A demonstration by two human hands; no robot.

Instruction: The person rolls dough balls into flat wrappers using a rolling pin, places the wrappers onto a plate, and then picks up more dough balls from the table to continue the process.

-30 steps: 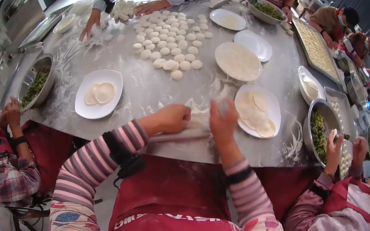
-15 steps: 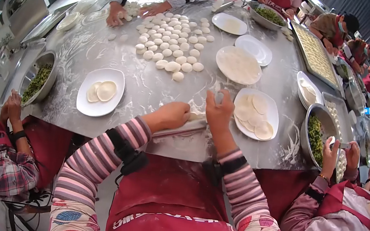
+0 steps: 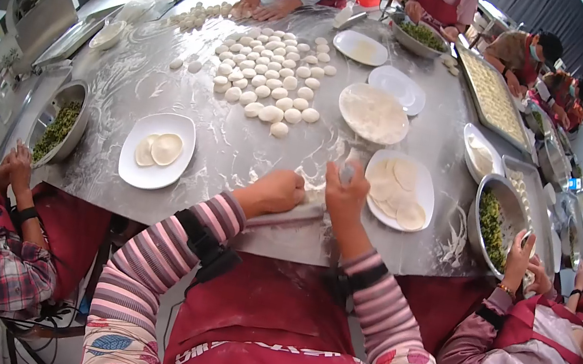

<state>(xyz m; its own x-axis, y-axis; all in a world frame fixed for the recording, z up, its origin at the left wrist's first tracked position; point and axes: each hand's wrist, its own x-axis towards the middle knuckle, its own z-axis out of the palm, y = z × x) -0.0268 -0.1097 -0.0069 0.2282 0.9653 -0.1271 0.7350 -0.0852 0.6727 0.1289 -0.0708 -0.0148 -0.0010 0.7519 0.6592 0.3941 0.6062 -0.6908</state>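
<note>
My left hand (image 3: 274, 195) is closed, fingers curled at the edge of a pale piece of dough (image 3: 312, 195) on the floured table. The dough is mostly hidden behind my hands. My right hand (image 3: 346, 196) is wrapped round what looks like a rolling pin (image 3: 346, 172); only its greyish end shows above the fingers. Just right of that hand, a white square plate (image 3: 426, 192) bears several flat round wrappers (image 3: 403, 174). To the left, another white plate (image 3: 130, 169) carries two overlapping wrappers (image 3: 167, 149).
Several small dough rounds (image 3: 265, 72) lie mid-table, beyond my hands. A floury plate (image 3: 374, 113) stands past the right-hand wrappers. Bowls of green filling flank me, left (image 3: 82, 115) and right (image 3: 480, 232). Co-workers sit at both sides; another person's hands (image 3: 264, 7) work dough at the far edge.
My hands stay close together at the dough and have shifted slightly. Across the table, the co-worker's hands have drawn together, farther back. The right-hand co-worker's hands have moved slightly.
</note>
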